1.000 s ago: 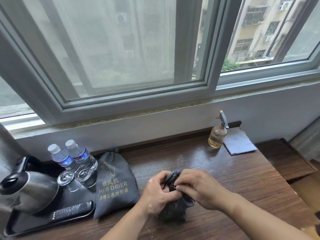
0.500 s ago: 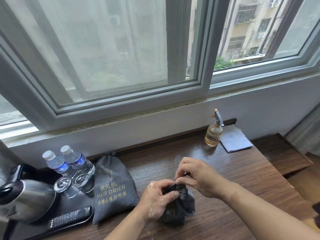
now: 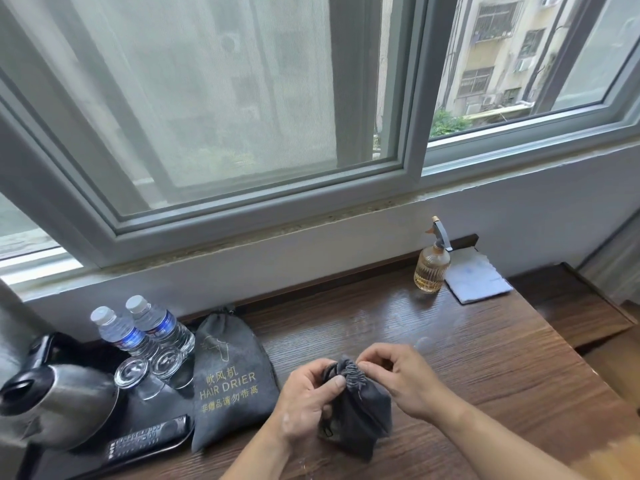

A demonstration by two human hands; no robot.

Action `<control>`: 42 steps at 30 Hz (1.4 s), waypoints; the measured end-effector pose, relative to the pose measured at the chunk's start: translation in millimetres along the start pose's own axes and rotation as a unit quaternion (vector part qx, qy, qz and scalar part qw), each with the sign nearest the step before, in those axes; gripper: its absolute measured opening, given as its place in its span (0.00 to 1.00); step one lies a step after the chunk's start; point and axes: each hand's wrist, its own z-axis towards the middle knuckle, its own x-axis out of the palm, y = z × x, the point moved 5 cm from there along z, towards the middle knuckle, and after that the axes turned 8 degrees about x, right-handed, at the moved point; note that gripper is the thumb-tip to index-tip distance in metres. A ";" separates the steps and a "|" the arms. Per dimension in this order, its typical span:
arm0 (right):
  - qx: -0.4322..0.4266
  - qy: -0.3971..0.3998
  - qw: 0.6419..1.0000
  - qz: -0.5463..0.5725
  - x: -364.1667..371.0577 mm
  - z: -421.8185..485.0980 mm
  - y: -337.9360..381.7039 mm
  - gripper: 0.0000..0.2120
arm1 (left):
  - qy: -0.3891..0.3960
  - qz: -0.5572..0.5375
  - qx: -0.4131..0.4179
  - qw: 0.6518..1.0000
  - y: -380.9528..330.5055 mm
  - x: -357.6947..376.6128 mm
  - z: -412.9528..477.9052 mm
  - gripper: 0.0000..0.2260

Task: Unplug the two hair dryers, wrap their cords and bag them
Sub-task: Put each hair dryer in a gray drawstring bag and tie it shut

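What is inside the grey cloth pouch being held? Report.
Contents hidden: the grey cloth pouch bulges, its gathered mouth held by the left hand and right hand.

On the flat grey fabric drawstring bag [image 3: 231, 386] we read gold print: "吹风机", "HAIR DRIER", "非赠品请勿带离". Blue labels on the clear plastic bottles [image 3: 162, 327] defeat us.

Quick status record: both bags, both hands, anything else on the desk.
printed bag: lies flat beside the tray
plain bag: stands between the hands, mouth gathered
left hand: grips the plain bag's neck
right hand: pinches the gathered mouth
dryers: not visible
also on desk: spray bottle, cloth
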 end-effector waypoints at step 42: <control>0.096 -0.217 0.971 0.014 19.2 -25.2 15.8 0.03 | -0.221 0.075 -0.032 0.972 -9.5 9.2 11.0 0.07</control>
